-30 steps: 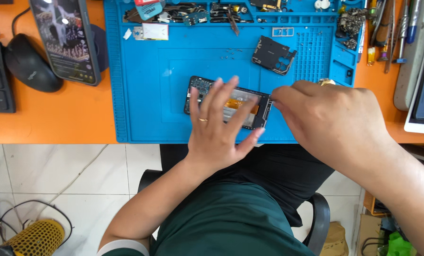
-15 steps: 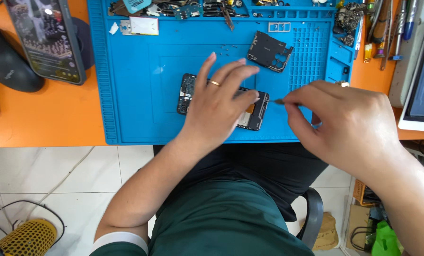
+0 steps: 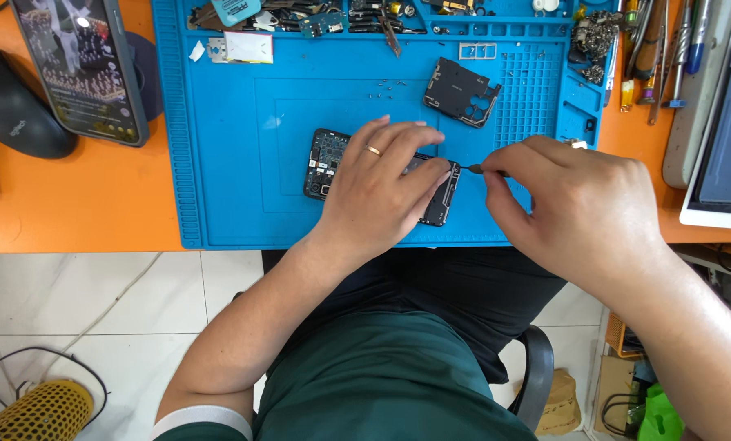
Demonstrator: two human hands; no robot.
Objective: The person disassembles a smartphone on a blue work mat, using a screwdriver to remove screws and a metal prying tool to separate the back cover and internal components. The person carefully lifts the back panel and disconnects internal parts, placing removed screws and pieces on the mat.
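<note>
Tool tip at the phone's edge, phone pinned flat.
Your left hand (image 3: 378,192) lies spread on the opened phone (image 3: 325,159), which sits on the blue mat (image 3: 218,163) on the counter, under your palm. Your right hand (image 3: 574,200) has its fingers pinched narrow on a thin tool (image 3: 481,170), tip just beside your left fingertips. Risk: a tip slip could gouge the board or jab your finger; loose screws (image 3: 386,86) beyond your fingers could scatter.

Gold ring on left hand (image 3: 379,196), green top w/ white cuff.
</note>
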